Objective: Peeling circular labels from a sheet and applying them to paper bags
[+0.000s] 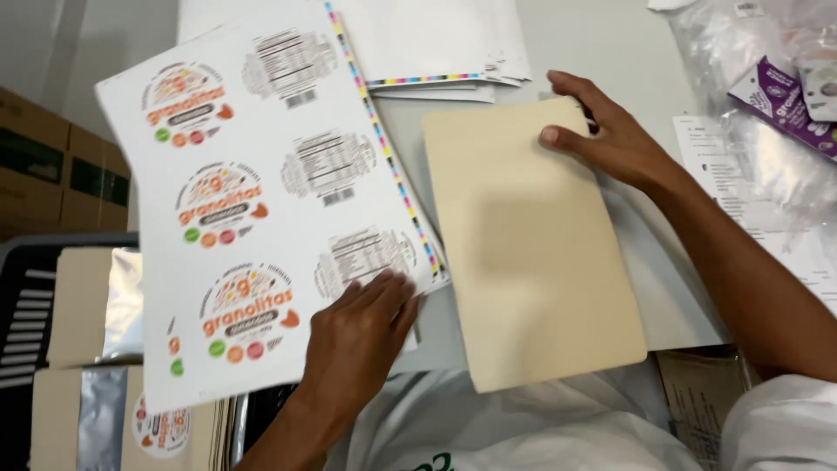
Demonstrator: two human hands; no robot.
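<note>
The person's left hand lies flat, fingers spread, on the lower right corner of a white sheet of round labels, pressing on it rather than closing round it. The sheet tilts up and away to the left; whether a thumb hooks under its edge is hidden. The labels are blurred, showing orange and red rings beside grey printed circles, with a strip of coloured squares along the sheet's right edge.

The right hand rests on the top right corner of a plain cream pouch, thumb on top and fingers curled over the far edge, lightly pinching it. The pouch lies flat on the pale table, just to the right of the label sheet, its lower edge overhanging the person's white shirt.

Behind, more white sheets are stacked. At the right, clear plastic bags with purple packets are cut off by the frame. At lower left, a dark crate holds cream and silver pouches, partly hidden beneath the sheet.
</note>
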